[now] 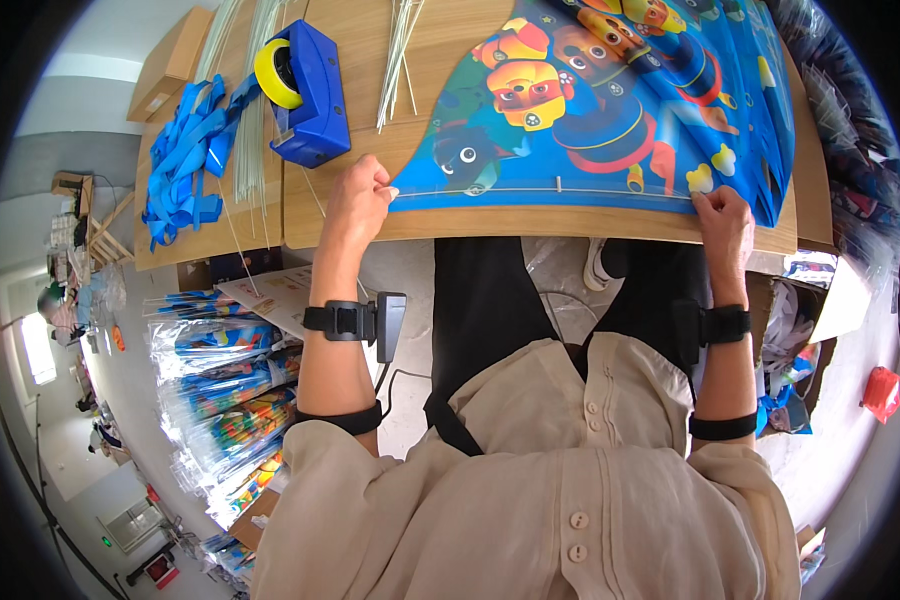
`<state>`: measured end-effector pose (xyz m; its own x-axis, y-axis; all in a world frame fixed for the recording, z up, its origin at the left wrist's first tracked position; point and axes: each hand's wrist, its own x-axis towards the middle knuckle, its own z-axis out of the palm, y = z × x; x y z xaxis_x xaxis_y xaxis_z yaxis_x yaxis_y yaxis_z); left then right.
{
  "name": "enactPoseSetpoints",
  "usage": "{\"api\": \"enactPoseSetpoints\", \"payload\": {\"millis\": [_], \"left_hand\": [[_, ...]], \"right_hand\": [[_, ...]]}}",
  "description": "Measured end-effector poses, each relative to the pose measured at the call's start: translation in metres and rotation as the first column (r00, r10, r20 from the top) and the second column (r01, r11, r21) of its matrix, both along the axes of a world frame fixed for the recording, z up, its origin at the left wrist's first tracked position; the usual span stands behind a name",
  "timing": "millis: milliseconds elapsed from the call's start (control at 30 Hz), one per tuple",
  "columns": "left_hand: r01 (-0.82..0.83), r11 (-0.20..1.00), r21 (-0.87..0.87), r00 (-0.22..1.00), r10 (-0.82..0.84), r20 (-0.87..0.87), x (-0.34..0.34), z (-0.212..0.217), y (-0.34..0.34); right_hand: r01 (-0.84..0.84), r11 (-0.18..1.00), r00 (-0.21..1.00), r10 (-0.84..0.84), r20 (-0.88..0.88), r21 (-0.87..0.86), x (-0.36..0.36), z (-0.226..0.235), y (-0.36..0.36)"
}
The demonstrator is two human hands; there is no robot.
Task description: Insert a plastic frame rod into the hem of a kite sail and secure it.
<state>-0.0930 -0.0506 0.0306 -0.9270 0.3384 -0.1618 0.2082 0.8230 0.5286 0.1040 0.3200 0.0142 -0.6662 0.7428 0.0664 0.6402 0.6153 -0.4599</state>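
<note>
On the table [365, 60], cartoon-printed blue sheet [615, 125]

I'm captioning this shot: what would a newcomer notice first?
Probably the blue cartoon-print sheet across the right of the wooden table, with the left hand and right hand pinching its near edge. Next, the blue tape dispenser left of the sheet, and blue ribbon heaped at the table's left.

Cardboard box [173, 62], red packet [880, 393]

Light wooden table [445, 55], pale floor [406, 270], white-and-grey wall [85, 110], bright window [39, 348] at far left
</note>
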Motion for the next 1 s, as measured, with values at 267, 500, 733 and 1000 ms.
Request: {"api": "enactPoseSetpoints", "payload": {"millis": [267,500,733,1000], "left_hand": [[-0.171,0.983,0.062,0.983,0.175,-0.055,0.008,-0.016,-0.012],[-0.189,0.961,0.202,0.961,0.224,-0.163,0.025,-0.027,-0.021],[0.073,0.92,-0.384,0.888,-0.236,-0.394,0.088,-0.02,0.007],[-0.075,0.889,-0.451,0.904,-0.13,-0.408,0.086,-0.022,-0.01]], "right_hand": [[0.065,0.998,0.998,-0.064,0.022,-0.012,0.005,0.001,0.004],[-0.055,0.994,0.969,0.03,-0.246,-0.095,0.03,-0.016,0.007],[-0.457,0.873,0.888,0.436,0.147,0.173,0.041,0.01,-0.024],[-0.407,0.859,0.908,0.342,0.243,0.312,0.052,0.008,-0.016]]}}
